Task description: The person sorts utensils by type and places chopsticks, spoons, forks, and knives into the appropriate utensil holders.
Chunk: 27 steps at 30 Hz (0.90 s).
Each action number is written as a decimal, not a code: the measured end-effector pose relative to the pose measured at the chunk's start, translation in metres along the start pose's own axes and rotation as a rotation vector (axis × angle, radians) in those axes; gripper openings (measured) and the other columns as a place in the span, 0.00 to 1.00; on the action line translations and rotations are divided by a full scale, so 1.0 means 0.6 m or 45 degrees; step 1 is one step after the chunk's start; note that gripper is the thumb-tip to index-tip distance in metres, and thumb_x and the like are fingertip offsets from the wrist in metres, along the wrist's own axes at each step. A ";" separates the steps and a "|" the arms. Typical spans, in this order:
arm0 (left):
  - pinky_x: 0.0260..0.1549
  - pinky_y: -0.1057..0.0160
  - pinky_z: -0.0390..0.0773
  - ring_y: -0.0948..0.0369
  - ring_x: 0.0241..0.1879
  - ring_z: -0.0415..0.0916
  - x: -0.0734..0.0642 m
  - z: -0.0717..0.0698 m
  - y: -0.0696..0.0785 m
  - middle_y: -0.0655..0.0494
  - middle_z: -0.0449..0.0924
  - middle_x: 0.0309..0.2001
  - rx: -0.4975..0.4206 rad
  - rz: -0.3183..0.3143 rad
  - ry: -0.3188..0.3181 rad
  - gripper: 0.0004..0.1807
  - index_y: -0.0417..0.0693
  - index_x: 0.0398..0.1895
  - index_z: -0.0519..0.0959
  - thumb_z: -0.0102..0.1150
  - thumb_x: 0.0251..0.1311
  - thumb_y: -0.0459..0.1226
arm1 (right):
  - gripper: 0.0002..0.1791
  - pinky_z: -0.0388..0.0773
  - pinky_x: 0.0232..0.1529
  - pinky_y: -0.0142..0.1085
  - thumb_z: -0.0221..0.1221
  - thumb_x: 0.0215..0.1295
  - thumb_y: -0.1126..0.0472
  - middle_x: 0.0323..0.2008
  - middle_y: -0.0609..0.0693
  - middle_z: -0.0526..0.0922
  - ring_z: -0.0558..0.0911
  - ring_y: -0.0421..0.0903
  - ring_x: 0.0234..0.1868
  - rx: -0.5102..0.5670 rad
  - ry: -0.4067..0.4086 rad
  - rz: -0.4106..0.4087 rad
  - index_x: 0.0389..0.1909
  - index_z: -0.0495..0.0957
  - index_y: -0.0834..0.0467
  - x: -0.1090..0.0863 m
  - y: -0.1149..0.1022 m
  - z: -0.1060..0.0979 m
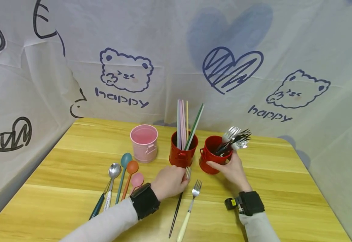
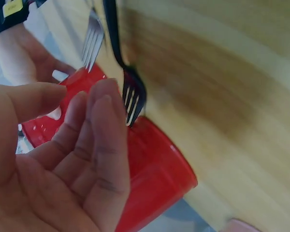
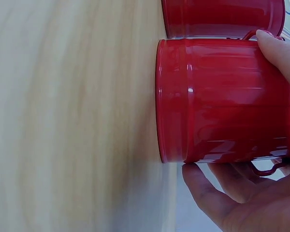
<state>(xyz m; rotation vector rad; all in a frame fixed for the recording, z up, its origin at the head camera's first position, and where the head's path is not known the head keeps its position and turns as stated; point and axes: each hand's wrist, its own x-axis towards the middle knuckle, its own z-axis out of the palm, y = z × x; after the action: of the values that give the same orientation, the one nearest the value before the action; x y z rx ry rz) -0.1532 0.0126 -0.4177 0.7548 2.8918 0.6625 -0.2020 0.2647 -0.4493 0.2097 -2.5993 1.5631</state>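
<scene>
My right hand [image 1: 235,169] grips a small red bucket [image 1: 207,165], thumb on one side and fingers round the other. Several forks [image 1: 236,136] stand in that bucket, tines up. My left hand [image 1: 170,181] is over a black-handled fork [image 1: 178,210] lying on the table, its fingers loosely bent. In the left wrist view nothing shows between those fingers, and the black fork [image 2: 134,96] lies beyond them. Beside it rests a fork with a cream handle [image 1: 185,222]. Just past the left hand stands a second red bucket [image 1: 176,156] with several chopsticks [image 1: 181,124].
A pink bucket [image 1: 144,153] stands left of the red ones. Several spoons lie at the left, among them a silver one [image 1: 114,170], a teal one [image 1: 126,159], an orange one [image 1: 132,167] and a pink one [image 1: 137,179]. Printed cloth [image 1: 176,43] hangs behind the wooden table [image 1: 285,188].
</scene>
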 end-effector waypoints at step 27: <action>0.16 0.61 0.71 0.61 0.19 0.70 -0.004 0.042 0.014 0.58 0.73 0.19 0.348 -0.112 -0.117 0.13 0.49 0.22 0.79 0.63 0.63 0.44 | 0.50 0.67 0.72 0.57 0.76 0.54 0.57 0.69 0.58 0.72 0.72 0.57 0.69 0.012 -0.001 0.020 0.74 0.58 0.54 0.001 0.002 0.000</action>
<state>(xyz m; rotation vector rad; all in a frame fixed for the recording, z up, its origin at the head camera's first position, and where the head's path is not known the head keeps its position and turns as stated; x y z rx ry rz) -0.1429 0.0277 -0.4370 0.6586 2.9429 0.2189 -0.2027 0.2655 -0.4503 0.1915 -2.6011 1.5814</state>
